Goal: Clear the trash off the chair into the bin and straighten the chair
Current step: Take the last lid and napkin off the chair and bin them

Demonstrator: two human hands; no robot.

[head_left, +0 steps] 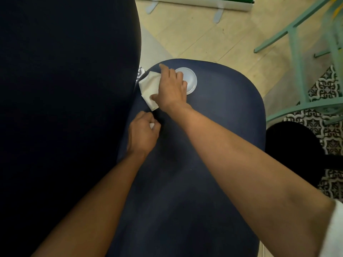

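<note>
A dark blue chair seat (213, 127) fills the middle of the view, with its tall dark backrest (65, 89) on the left. A folded white napkin (148, 86) and a round white plastic lid (190, 78) lie at the seat's far end. My right hand (170, 88) lies over both, fingers spread across the napkin's right side and the lid's left edge. Closer to me, my left hand (143, 132) pinches a small white scrap (151, 125) just above the seat, beside the backrest.
A mint green metal chair frame (300, 52) stands at the right on the wooden floor. A black rounded object (293, 149) sits right of the seat over a patterned rug (330, 138). A white and green furniture base (204, 2) runs along the top.
</note>
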